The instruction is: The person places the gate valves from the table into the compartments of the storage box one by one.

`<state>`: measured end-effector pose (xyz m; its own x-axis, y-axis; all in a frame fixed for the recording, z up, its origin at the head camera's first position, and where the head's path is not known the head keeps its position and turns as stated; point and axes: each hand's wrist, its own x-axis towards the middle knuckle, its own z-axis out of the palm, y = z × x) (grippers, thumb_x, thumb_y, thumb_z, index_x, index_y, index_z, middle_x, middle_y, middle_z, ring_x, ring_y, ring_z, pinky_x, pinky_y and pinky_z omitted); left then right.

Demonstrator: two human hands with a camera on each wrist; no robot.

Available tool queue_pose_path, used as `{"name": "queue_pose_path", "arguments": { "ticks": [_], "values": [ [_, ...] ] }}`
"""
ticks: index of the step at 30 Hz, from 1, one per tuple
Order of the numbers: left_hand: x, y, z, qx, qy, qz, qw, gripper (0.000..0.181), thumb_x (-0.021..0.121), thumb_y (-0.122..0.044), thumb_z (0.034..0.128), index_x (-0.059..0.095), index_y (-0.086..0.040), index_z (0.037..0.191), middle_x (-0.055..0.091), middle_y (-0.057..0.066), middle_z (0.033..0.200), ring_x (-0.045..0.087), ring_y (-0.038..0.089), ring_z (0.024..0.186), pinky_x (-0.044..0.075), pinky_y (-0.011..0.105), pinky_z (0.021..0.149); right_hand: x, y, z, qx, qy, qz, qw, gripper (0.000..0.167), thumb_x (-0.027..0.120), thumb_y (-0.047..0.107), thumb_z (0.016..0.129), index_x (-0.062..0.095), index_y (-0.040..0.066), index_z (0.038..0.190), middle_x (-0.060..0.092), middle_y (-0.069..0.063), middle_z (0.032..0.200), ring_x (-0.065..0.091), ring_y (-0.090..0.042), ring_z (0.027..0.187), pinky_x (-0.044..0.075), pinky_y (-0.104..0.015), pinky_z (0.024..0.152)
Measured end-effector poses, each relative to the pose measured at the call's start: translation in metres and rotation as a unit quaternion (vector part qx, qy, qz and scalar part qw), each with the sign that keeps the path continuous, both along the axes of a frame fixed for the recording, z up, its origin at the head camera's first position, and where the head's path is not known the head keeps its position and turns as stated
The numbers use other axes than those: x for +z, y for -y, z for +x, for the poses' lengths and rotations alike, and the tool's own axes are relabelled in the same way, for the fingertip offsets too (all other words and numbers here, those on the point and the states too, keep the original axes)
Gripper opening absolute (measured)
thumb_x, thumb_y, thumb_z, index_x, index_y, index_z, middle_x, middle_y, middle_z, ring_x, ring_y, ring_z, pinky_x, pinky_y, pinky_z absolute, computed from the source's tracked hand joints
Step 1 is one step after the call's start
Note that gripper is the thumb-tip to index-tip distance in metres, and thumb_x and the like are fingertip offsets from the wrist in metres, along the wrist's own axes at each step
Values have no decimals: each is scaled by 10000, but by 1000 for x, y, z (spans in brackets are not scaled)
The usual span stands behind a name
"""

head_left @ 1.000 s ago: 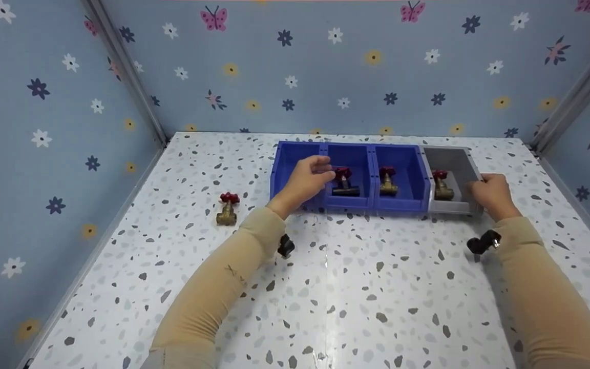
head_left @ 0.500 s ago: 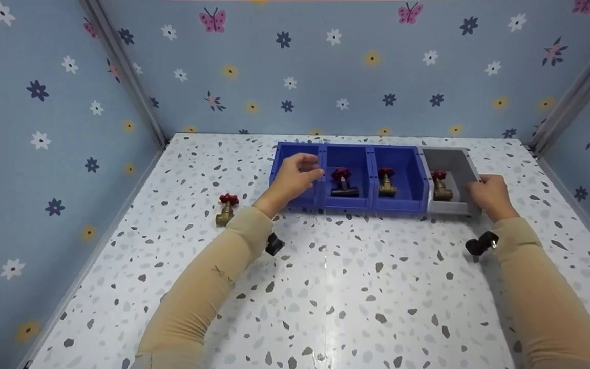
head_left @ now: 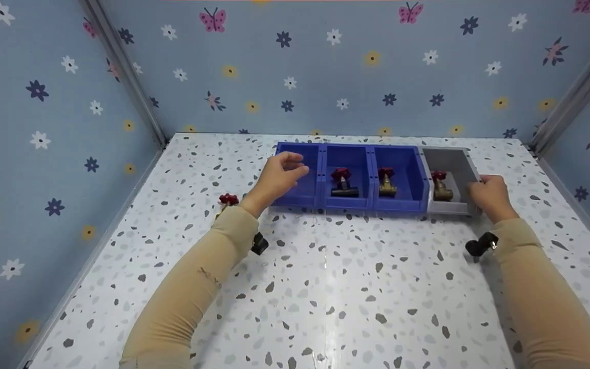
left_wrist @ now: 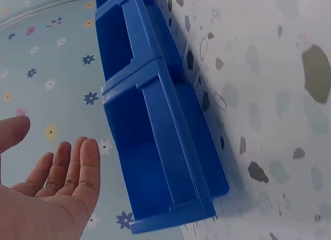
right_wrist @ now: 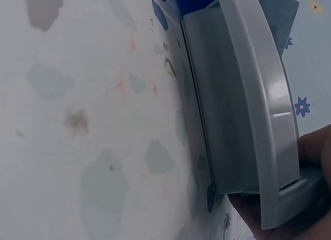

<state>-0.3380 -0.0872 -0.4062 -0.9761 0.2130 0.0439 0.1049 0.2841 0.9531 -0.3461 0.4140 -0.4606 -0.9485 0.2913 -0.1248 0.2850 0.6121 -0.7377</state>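
Observation:
Three blue bins and a grey bin (head_left: pixel 448 207) stand side by side in a row. My left hand (head_left: pixel 276 177) is at the leftmost blue bin (head_left: pixel 302 200), fingers loosely bent and holding nothing; the left wrist view shows the same hand (left_wrist: pixel 57 193) apart from the bins. With my right hand (head_left: pixel 493 197) I grip the right side wall of the grey bin, fingers and thumb on either side of it in the right wrist view. Red-handled valves lie in the bins: a dark-bodied valve (head_left: pixel 344 183), a brass valve (head_left: pixel 387 182) and another brass valve (head_left: pixel 442 186) in the grey bin.
Another red-handled valve (head_left: pixel 228 199) lies on the speckled table (head_left: pixel 356 287) left of the bins, its body mostly hidden behind my left forearm. Patterned panels (head_left: pixel 325 66) enclose the table at the back and sides.
My left hand has moved left, from beside the second bin to the leftmost blue bin, and its forearm now partly covers the loose valve. My right hand stays on the grey bin.

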Motion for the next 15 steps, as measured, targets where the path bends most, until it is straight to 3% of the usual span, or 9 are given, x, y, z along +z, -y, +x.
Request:
{"name": "queue_pose_path", "arguments": {
  "ticks": [5,7,10,15],
  "values": [
    [1,11,0,125,4,-139,9998,433,668,-175,1084,588,7,1469,663,198,1425,653,316,1312,616,444,1032,1,0,0,-31,-20,62,10000,565,449,131,1009,544,-122,1506,630,-329,1392,621,-278,1066,506,-253,726],
    [1,15,-1,171,13,-171,9997,437,666,-178,1085,586,8,1472,662,199,1423,659,316,1309,617,446,1038,2,0,-1,-33,-1,67,10000,559,451,125,1005,554,-121,1497,631,-316,1371,602,-258,1021,492,-232,679],
    [1,21,-2,220,7,-208,9995,443,662,-179,1086,579,13,1476,655,208,1416,663,324,1304,616,458,1050,2,0,-1,-23,86,5,10000,568,444,129,1013,532,-116,1518,618,-315,1407,597,-283,1077,493,-251,724],
    [2,31,-1,287,-16,-254,9993,449,660,-185,1084,577,15,1477,648,214,1394,664,322,1284,617,467,1049,2,0,-1,-22,195,-117,9997,598,427,143,1038,453,-108,1580,560,-345,1522,581,-378,1292,526,-391,973]
  ]
}}
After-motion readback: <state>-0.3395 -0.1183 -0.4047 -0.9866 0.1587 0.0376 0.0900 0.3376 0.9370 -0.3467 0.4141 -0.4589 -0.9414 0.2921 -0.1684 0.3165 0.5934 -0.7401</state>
